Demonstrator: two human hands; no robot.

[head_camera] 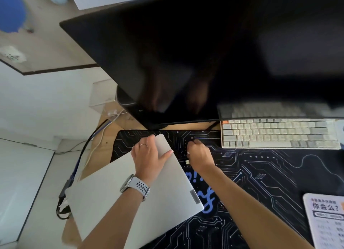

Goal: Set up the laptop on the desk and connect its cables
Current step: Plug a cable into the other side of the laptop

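A closed silver laptop (111,193) lies at an angle on the left part of the desk, partly on the black desk mat (260,174). My left hand (149,155), with a watch on the wrist, lies on the lid's far corner, fingers hooked over the far edge and thumb spread. My right hand (200,154) is just right of that corner, fingers curled down onto the mat; what they hold is hidden. A grey adapter with dark cables (64,193) hangs at the laptop's left edge.
A large black monitor (204,53) looms over the back of the desk. A pale keyboard (279,135) sits under its right half. A printed leaflet (325,221) lies at the right edge. Black, blue and white cables (93,137) run down the desk's left side.
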